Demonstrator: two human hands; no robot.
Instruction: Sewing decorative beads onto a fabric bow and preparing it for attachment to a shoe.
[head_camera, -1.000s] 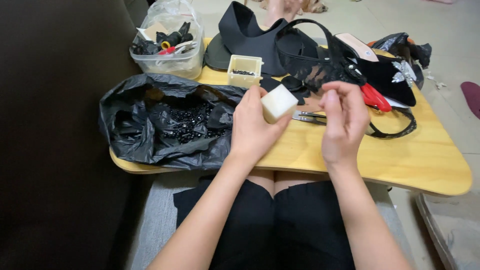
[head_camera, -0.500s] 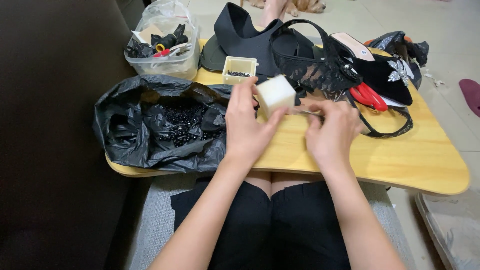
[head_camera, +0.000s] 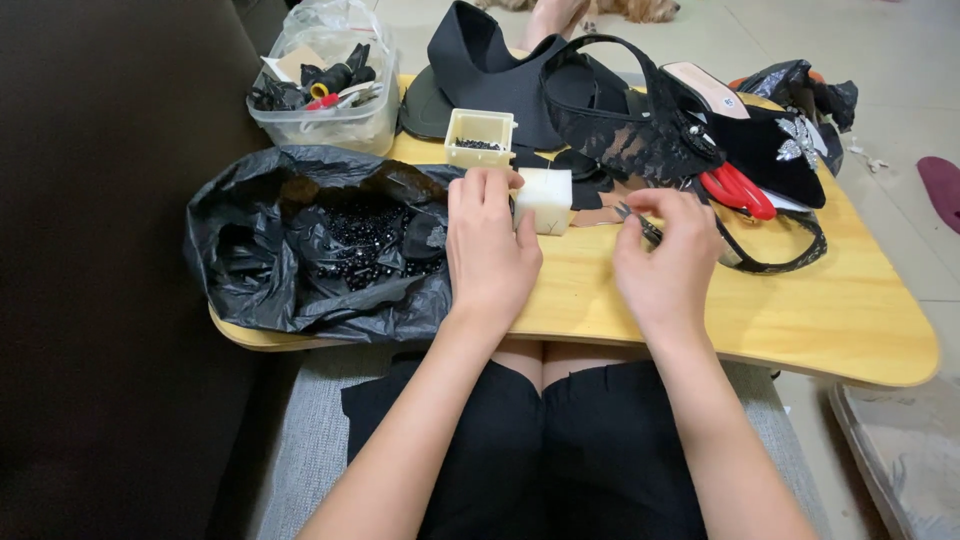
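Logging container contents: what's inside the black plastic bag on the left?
The black plastic bag lies open with small shiny black beads in the middle. Its folds hide whatever lies deeper.

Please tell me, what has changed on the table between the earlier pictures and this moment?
The left hand lowered the white block from in front of the chest down onto the wooden table, still gripping it. The right hand came down beside it, pinching a thin metal tool. The black bag, small bead box and shoes stayed put.

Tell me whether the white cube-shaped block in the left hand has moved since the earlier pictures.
Yes. The white cube-shaped block has come down from mid-air towards the wooden table, nearer the small square cream tray.
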